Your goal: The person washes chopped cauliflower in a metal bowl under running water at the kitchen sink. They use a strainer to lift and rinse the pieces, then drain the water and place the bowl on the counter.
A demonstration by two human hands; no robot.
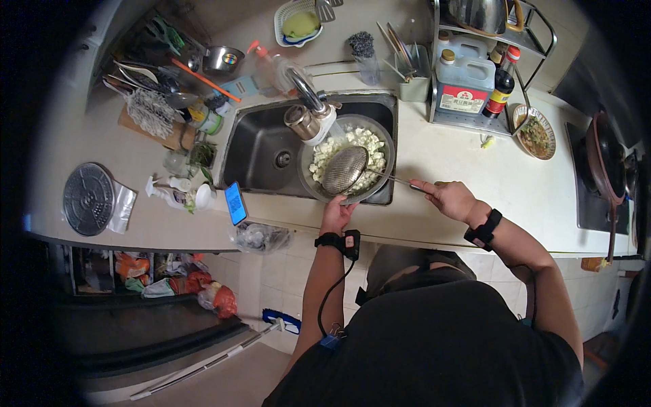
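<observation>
A metal basin holding white cauliflower florets stands in the right part of the double sink, under the faucet with its filter attachment. My left hand grips the basin's near rim. In my right hand is the handle of a wire-mesh strainer. The strainer's rounded mesh bowl lies over the florets, its underside facing up, close to my left fingers. Whether the mesh touches the florets cannot be told. Part of the basin is hidden by the strainer and the faucet attachment.
A phone lies at the sink's near left corner, beside a spray bottle. Utensils crowd the left counter. To the right stand a metal rack with sauce containers, a plate of food and a pan on the stove.
</observation>
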